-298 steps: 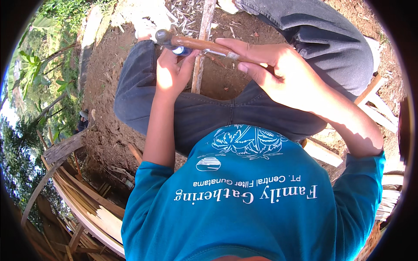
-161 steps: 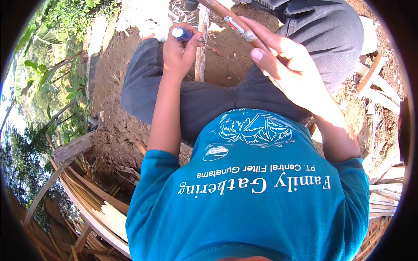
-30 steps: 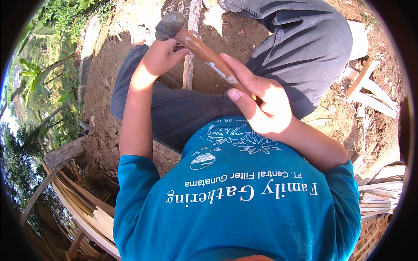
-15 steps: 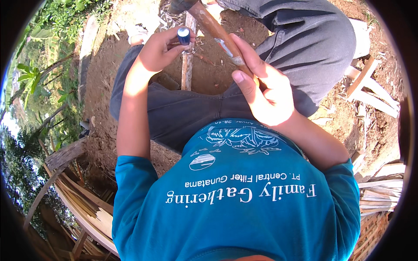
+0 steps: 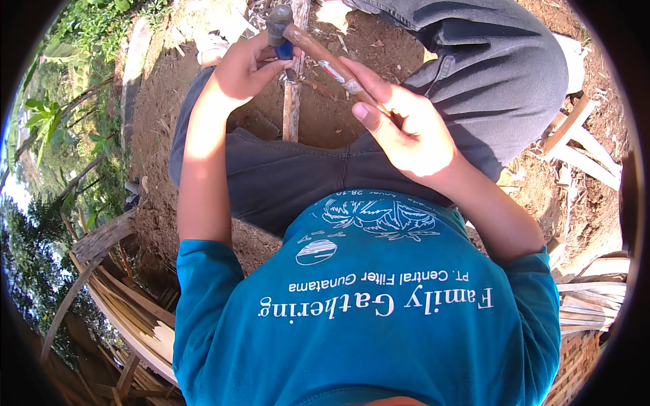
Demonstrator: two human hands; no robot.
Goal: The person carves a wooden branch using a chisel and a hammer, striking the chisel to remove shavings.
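Observation:
My left hand (image 5: pixel 237 73) is closed around a blue-handled chisel (image 5: pixel 285 51), its handle upright between thumb and fingers. The blade is mostly hidden below the hand. Over the top of the chisel sits the metal head of a hammer (image 5: pixel 313 50), touching or almost touching it. My right hand (image 5: pixel 418 139) grips the hammer's worn brown wooden handle near its lower end. Under the chisel a narrow wooden post (image 5: pixel 290 111) lies between my legs; its far end is partly covered by the hammer head.
Bare brown soil with wood chips (image 5: pixel 365 61) spreads beyond my knees. A wooden frame piece (image 5: pixel 575 132) lies at the right. Bundled split wood strips (image 5: pixel 592 304) are at the lower right, and long planks (image 5: pixel 132 318) at the lower left. Green plants (image 5: pixel 54 128) grow along the left.
The hammer head has come down and left onto the top of the chisel, which was uncovered before. My right hand has moved slightly left and down; the left hand stays nearly in place.

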